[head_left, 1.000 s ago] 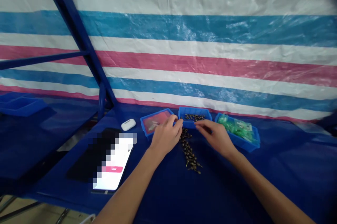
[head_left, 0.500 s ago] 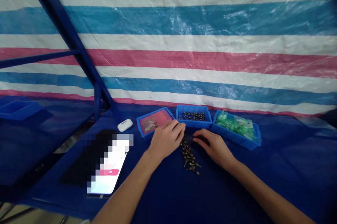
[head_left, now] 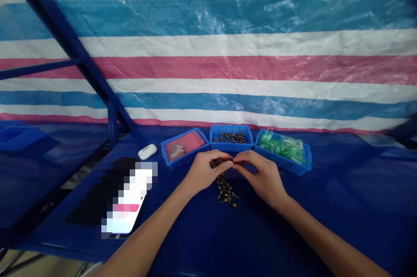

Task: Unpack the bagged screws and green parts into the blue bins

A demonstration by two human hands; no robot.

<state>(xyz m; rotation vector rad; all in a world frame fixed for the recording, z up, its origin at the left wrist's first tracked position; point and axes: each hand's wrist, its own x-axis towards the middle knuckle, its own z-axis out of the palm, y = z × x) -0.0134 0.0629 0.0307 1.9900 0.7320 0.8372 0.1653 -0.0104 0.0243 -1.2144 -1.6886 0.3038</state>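
Observation:
My left hand [head_left: 206, 170] and my right hand [head_left: 260, 173] meet fingertip to fingertip, each in a pinch. Whatever is between the fingertips is too small to make out. Just below them a pile of small brass-coloured metal parts [head_left: 226, 190] lies on the blue table, its upper end partly hidden by my left hand. Behind my hands stands a blue bin [head_left: 231, 146] with small dark metal pieces. The blue bin on the left [head_left: 184, 159] holds a pink sheet and small pale pieces. Green plastic packets [head_left: 283, 146] fill the right bin [head_left: 289, 166].
A white earphone case [head_left: 147, 152] and a lit phone or tablet [head_left: 130, 201] on a dark sheet lie at the left. Farther left is another blue tray [head_left: 22, 138]. A blue metal frame [head_left: 87, 66] rises before a striped tarp.
My two hands have come together at the fingertips; they were apart before. My left hand has moved off the edge of the left bin. The view has shifted slightly.

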